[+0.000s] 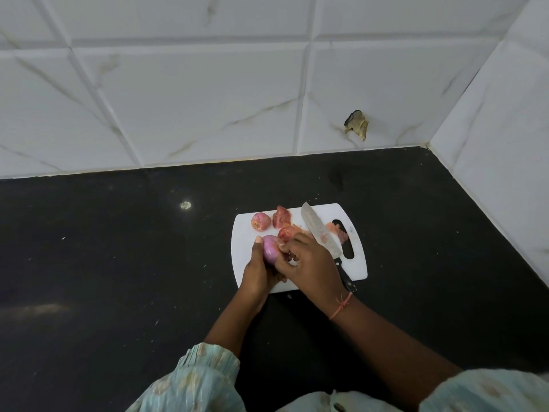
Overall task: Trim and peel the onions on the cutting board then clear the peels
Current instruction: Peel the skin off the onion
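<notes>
Left hand (258,270) reaches in from below, forearm angled up-right, palm facing right, fingers curled round the onion (269,251); thumb tip up on its top left. Onion is held over the near-left part of the board (361,269), pale purple, mostly peeled. Right hand (309,263) comes in from lower right, wrist bent, knuckles up, fingers curled down, fingertips pinching at the onion's right side; exactly what they pinch cannot be told, looks like skin. Orange thread (341,304) on right wrist. Just beyond the right fingers: peels (286,233), more peel (280,217) farther up. Second onion (260,221) beyond the left thumb, on the board, apart from both hands. Knife (319,230) lies on the board right of the right hand, blade pointing away, handle partly under the wrist, untouched. Board on dark counter (118,248).
</notes>
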Motion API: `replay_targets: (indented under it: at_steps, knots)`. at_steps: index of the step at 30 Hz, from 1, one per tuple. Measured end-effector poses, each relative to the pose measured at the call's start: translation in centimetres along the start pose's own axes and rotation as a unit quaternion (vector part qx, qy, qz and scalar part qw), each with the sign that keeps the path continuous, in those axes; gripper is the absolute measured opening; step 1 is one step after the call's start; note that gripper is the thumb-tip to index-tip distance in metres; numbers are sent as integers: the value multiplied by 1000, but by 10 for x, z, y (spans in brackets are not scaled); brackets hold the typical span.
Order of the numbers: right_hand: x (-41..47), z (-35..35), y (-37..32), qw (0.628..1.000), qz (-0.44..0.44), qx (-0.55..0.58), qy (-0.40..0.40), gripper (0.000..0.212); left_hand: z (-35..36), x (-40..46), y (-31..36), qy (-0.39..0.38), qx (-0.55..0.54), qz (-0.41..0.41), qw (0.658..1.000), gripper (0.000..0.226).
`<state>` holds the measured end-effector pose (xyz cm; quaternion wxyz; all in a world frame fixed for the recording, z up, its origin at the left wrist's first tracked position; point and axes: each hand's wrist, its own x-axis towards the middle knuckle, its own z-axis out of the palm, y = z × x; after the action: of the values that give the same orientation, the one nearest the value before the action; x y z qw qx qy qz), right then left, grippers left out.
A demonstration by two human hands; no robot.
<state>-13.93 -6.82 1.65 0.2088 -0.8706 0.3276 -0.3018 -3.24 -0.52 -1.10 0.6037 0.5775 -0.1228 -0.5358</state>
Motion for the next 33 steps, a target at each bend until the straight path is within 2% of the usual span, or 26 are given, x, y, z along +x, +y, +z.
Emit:
replay_targets:
  at_steps: [5, 8, 10, 12, 15, 20, 24, 29, 33]
  knots:
    - [2, 1, 6, 1000, 14, 9, -6, 13, 1, 2, -2, -9, -1, 10, 1000, 66]
    - [8, -1, 7, 988, 109, 108, 9, 17, -1, 4, -4, -16, -1, 19, 1000, 68]
    - [8, -2, 7, 973, 160, 162, 33, 11, 0, 6, -5, -18, -7, 18, 1000, 70]
    - [3, -1, 4, 975, 128, 182, 22, 14, -1, 5, -4, -23, -12, 15, 1000, 70]
    - [-2, 2, -1, 985, 71, 147, -52, 39, -4, 1, -3, -29, -6, 8, 1000, 61]
    - [3, 6, -1, 982, 74, 175, -22, 12, -1, 0, 0, -30, 9, 16, 999, 65]
    - [10, 3, 3, 982, 79, 170, -36, 9, -1, 2, -2, -26, -12, 28, 999, 70]
    - [11, 3, 21, 963, 204, 174, -12, 6, 1, 2, 0, -19, -39, 9, 999, 69]
    - [10, -3, 36, 960, 238, 147, 24, 12, -1, -1, 7, -5, -98, -42, 994, 65]
